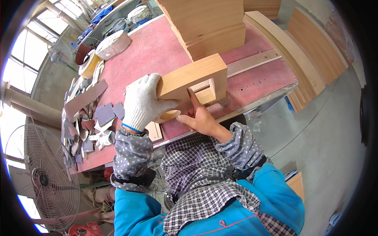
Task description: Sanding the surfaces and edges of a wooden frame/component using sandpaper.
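A light wooden box-like piece (173,85) is tilted up over the near edge of the table, with a rectangular opening and an oval hole in its face. Around its left end wraps my left hand (144,100), in a white knitted glove with a blue cuff edge; some of its fingertips are hidden. My right hand (202,119) is bare and presses on the same piece. Its index finger reaches up by the rectangular opening, its thumb lies beside the oval hole, and the other fingers are partly hidden. A small wooden board (154,131) lies beneath my left wrist.
The table (151,41) has a red textured cover. A tall wooden stack (208,25) stands behind the piece, beside a flat strip (254,63). Sandpaper scraps (105,114) and a spare glove (103,139) lie left. Curved panels (305,59) stand right; a fan (41,177) stands lower left.
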